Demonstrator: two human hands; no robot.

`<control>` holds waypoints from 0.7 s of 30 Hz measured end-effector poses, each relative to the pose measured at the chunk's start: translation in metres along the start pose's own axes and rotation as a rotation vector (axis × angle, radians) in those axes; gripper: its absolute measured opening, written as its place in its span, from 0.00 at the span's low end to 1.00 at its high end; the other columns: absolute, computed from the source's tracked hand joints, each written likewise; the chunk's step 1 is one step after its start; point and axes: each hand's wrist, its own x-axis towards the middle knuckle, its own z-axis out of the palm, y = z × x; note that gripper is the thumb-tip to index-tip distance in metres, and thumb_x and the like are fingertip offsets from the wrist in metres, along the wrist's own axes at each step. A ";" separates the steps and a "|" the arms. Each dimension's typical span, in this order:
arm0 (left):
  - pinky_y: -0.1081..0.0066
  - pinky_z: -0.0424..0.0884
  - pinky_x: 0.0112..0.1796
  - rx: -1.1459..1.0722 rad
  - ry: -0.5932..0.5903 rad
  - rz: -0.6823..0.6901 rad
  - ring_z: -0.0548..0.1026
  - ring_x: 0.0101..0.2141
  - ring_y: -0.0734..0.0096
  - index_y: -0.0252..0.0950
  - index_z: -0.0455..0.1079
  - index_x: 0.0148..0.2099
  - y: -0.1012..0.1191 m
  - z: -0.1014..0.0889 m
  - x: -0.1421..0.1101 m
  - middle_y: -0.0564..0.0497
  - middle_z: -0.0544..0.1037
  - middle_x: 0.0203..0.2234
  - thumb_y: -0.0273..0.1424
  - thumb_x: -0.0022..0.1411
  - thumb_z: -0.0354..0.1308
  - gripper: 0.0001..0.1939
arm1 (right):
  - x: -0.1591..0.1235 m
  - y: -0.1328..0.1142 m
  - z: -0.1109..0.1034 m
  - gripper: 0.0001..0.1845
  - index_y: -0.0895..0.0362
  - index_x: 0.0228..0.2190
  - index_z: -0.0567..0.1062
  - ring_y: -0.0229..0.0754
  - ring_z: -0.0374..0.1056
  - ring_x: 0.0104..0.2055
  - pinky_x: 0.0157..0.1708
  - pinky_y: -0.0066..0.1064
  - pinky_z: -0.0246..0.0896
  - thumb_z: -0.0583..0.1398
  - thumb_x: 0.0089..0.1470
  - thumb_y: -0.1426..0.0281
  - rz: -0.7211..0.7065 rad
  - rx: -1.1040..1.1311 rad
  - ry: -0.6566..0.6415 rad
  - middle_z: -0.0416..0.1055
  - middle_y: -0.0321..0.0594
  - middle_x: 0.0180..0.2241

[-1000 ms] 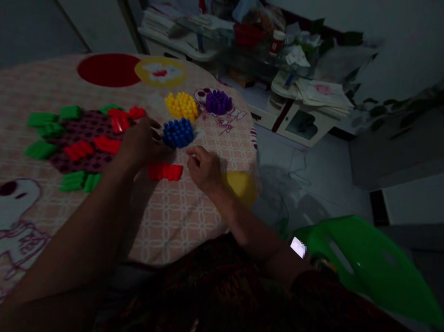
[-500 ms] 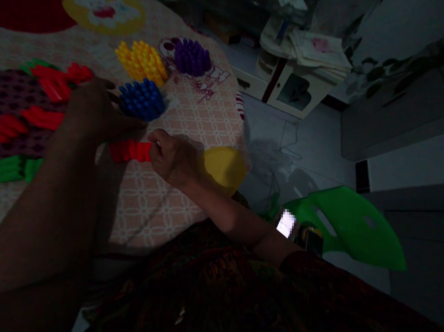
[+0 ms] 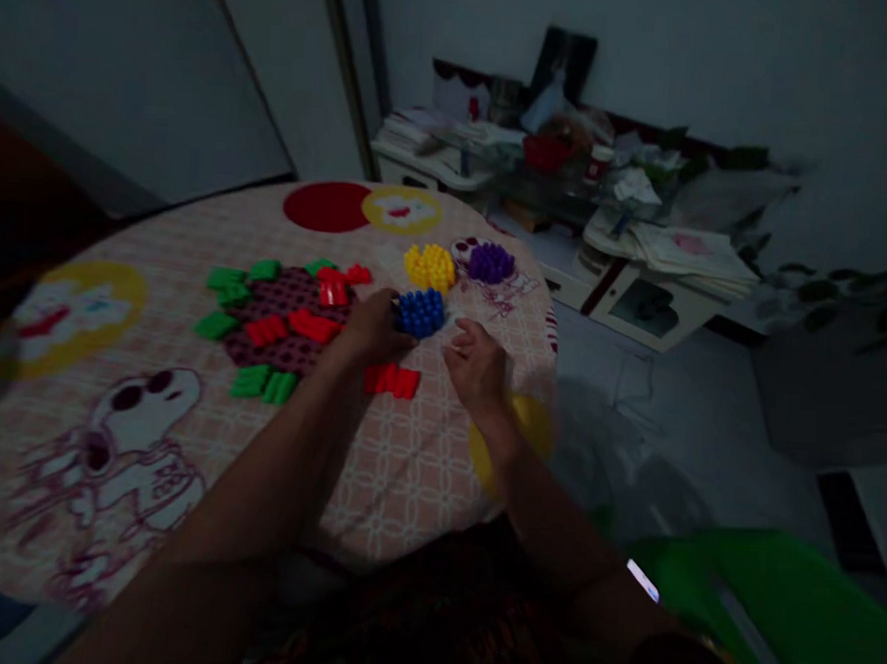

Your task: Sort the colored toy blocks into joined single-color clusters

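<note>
Head view: our L hand [image 3: 376,326] is at the near-left edge of the blue peg cluster [image 3: 421,313], fingers & thumb looking parted around that corner; too dark to tell if they actually grip it. Our R hand [image 3: 477,366] is just right of the blue cluster & nearer us, apart from it, fingers half curled; can't tell whether there's something small btwn the tips.

Around the blue cluster: yellow peg cluster [image 3: 429,267] just beyond, purple peg cluster [image 3: 491,263] beyond & to the right, ridged red piece [image 3: 391,380] on the near side. Left of it, past our L hand, are more red pieces [image 3: 314,325] on a dark patterned patch [image 3: 276,297], w/ green pieces [image 3: 249,380] around its edge. All sit on the printed tablecloth [image 3: 405,470].

For good handling, we'd say: steady the blue cluster low w/ L hand, no pressing on the tips, b/c upright pegs prob. topple if nudged. Bring R fingers in from the open right side, clear of yellow. Keep both wrists high so neither drags the near red piece. More light wd help, imo.
</note>
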 end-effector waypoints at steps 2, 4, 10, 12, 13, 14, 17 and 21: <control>0.66 0.69 0.50 -0.042 0.023 0.026 0.74 0.51 0.56 0.34 0.62 0.60 -0.002 0.004 0.002 0.42 0.75 0.53 0.35 0.48 0.70 0.38 | 0.018 0.004 -0.001 0.29 0.57 0.53 0.72 0.40 0.71 0.32 0.38 0.33 0.69 0.64 0.47 0.73 0.006 0.003 -0.016 0.76 0.42 0.41; 0.66 0.70 0.49 -0.071 0.027 0.039 0.75 0.50 0.55 0.34 0.63 0.59 -0.005 0.008 0.003 0.42 0.75 0.52 0.33 0.47 0.70 0.37 | 0.032 0.006 0.002 0.32 0.57 0.53 0.73 0.42 0.73 0.34 0.39 0.34 0.69 0.65 0.43 0.75 -0.017 -0.012 -0.050 0.77 0.44 0.44; 0.65 0.69 0.50 -0.105 0.052 0.054 0.74 0.53 0.54 0.33 0.62 0.59 -0.005 0.014 0.001 0.39 0.73 0.54 0.35 0.46 0.72 0.39 | 0.056 0.009 0.021 0.28 0.54 0.46 0.76 0.44 0.74 0.38 0.40 0.33 0.68 0.65 0.39 0.75 -0.132 -0.074 -0.121 0.79 0.41 0.42; 0.65 0.69 0.51 -0.109 0.066 0.059 0.73 0.53 0.54 0.34 0.63 0.58 -0.005 0.015 0.001 0.40 0.73 0.53 0.34 0.47 0.72 0.38 | 0.062 0.011 0.024 0.27 0.54 0.44 0.76 0.45 0.74 0.38 0.39 0.33 0.68 0.65 0.38 0.75 -0.132 -0.089 -0.148 0.79 0.40 0.41; 0.65 0.68 0.51 -0.118 0.073 0.064 0.73 0.53 0.54 0.34 0.63 0.58 -0.005 0.016 0.001 0.40 0.73 0.53 0.34 0.47 0.71 0.37 | 0.065 0.012 0.025 0.26 0.54 0.44 0.76 0.45 0.74 0.38 0.39 0.33 0.69 0.65 0.37 0.75 -0.133 -0.094 -0.161 0.79 0.40 0.40; 0.65 0.68 0.52 -0.130 0.078 0.069 0.73 0.53 0.55 0.34 0.63 0.57 -0.005 0.018 0.002 0.40 0.73 0.53 0.34 0.47 0.71 0.36 | 0.068 0.014 0.026 0.27 0.54 0.44 0.76 0.45 0.74 0.38 0.39 0.33 0.69 0.64 0.37 0.75 -0.134 -0.098 -0.175 0.79 0.39 0.39; 0.64 0.69 0.51 -0.159 0.084 0.066 0.73 0.53 0.54 0.35 0.64 0.57 -0.005 0.022 0.003 0.41 0.74 0.53 0.34 0.46 0.72 0.36 | 0.073 0.021 0.029 0.29 0.54 0.46 0.76 0.45 0.74 0.36 0.38 0.34 0.69 0.64 0.37 0.74 -0.136 -0.106 -0.184 0.79 0.39 0.38; 0.64 0.70 0.51 -0.183 0.086 0.068 0.74 0.52 0.55 0.35 0.63 0.58 -0.006 0.024 0.002 0.41 0.74 0.53 0.34 0.44 0.73 0.39 | 0.071 0.032 0.030 0.29 0.54 0.48 0.76 0.47 0.75 0.39 0.39 0.36 0.70 0.62 0.39 0.71 -0.133 -0.039 -0.146 0.79 0.43 0.41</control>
